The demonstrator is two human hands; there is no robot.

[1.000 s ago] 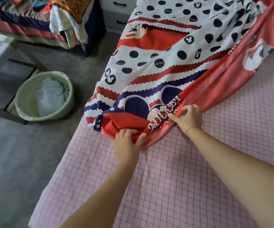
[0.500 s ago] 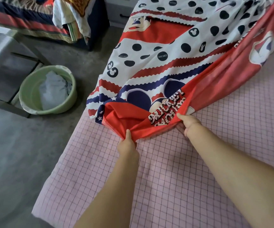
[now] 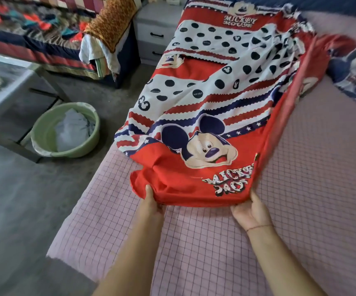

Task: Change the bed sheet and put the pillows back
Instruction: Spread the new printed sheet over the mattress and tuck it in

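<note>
Pink checked mattress (image 3: 194,253) bears a cartoon sheet (image 3: 204,86); a green basin (image 3: 43,133) stands nearby.

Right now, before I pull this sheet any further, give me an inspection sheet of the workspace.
Surface: pink checked mattress, partly covered.
Job's things: Mickey Mouse bed sheet bunched along the mattress's left side.
Clutter: green basin holding pale cloth, on the floor.
Grippers: left hand and right hand each grip the sheet's red near edge.
Cables: nothing seen.
Surroundings: grey nightstand, second bed, glass table.
</note>
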